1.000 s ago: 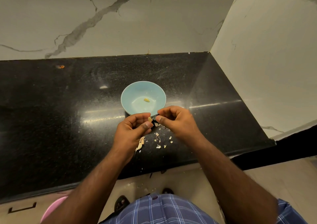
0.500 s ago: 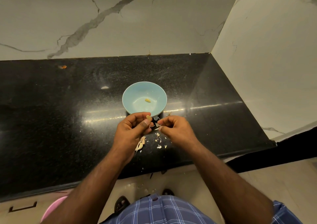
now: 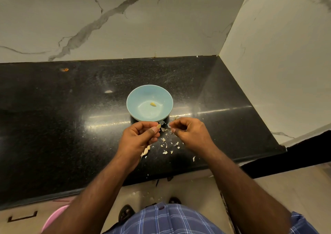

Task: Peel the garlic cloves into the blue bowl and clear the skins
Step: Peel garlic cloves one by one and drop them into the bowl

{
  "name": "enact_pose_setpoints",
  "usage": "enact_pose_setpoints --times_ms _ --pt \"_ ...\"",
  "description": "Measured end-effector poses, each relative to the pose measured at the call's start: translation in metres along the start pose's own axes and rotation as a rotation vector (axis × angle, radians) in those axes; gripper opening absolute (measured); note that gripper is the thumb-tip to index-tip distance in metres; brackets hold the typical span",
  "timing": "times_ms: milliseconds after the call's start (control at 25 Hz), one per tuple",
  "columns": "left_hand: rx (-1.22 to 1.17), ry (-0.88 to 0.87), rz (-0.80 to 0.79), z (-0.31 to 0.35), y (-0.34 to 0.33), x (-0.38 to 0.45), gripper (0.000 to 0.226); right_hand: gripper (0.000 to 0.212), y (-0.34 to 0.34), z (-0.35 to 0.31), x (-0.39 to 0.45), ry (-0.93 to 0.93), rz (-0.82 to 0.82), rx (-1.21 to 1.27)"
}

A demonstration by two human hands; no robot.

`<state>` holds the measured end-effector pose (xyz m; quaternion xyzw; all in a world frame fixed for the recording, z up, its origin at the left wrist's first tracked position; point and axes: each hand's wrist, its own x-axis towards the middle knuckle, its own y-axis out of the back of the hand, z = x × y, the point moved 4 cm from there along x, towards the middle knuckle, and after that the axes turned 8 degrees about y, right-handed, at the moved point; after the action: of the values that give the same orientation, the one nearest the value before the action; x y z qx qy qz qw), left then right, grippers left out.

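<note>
Left hand (image 3: 138,138) pinching garlic clove (image 3: 158,126), right hand (image 3: 190,133) now pulled apart, fingers curled

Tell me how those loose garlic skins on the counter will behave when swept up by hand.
The garlic skins look thin, curled and flaky, so they are probably very light and may scatter or cling to fingers. Some pieces are tiny, likely hard to pinch singly. The black countertop looks glossy, so they should slide easily toward its edge.

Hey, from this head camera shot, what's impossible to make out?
- Head view: whether the right hand holds any skin; its curled fingers hide the pinch.
- Most of the garlic clove, covered by the left hand.
- The pink tub, cut off by the bottom edge and the arm.
</note>
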<state>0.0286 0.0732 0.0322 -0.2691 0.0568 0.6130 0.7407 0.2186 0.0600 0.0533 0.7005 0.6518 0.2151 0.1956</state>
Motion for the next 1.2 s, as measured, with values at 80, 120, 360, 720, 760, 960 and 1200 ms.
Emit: enact_pose_setpoints --times_ms 80,120,360,720,760,960,1200 --pt "0.046 -0.032 0.021 0.001 0.001 -0.001 0.012 0.016 -0.003 -0.005 0.001 0.025 -0.013 0.136" --pt "0.075 -0.048 0.031 0.001 0.001 -0.002 0.013 0.016 -0.005 -0.007 0.003 0.029 -0.019 0.197" --pt "0.211 -0.142 0.048 0.007 -0.001 -0.006 0.015 0.016 -0.012 -0.018 0.004 0.119 -0.02 0.168" --pt "0.253 -0.208 0.108 0.012 -0.004 -0.014 0.013 0.023 -0.022 -0.032 -0.005 0.23 -0.002 0.029" --pt "0.229 -0.205 0.104 0.012 -0.005 -0.015 0.013 0.024 -0.024 -0.032 -0.005 0.23 0.005 0.033" --pt "0.178 -0.2 0.086 0.013 -0.006 -0.015 0.013 0.028 -0.022 -0.032 -0.005 0.207 0.035 0.104" --pt "0.146 -0.176 0.075 0.012 0.0 -0.014 0.013 0.031 -0.018 -0.031 -0.003 0.121 -0.026 0.334"
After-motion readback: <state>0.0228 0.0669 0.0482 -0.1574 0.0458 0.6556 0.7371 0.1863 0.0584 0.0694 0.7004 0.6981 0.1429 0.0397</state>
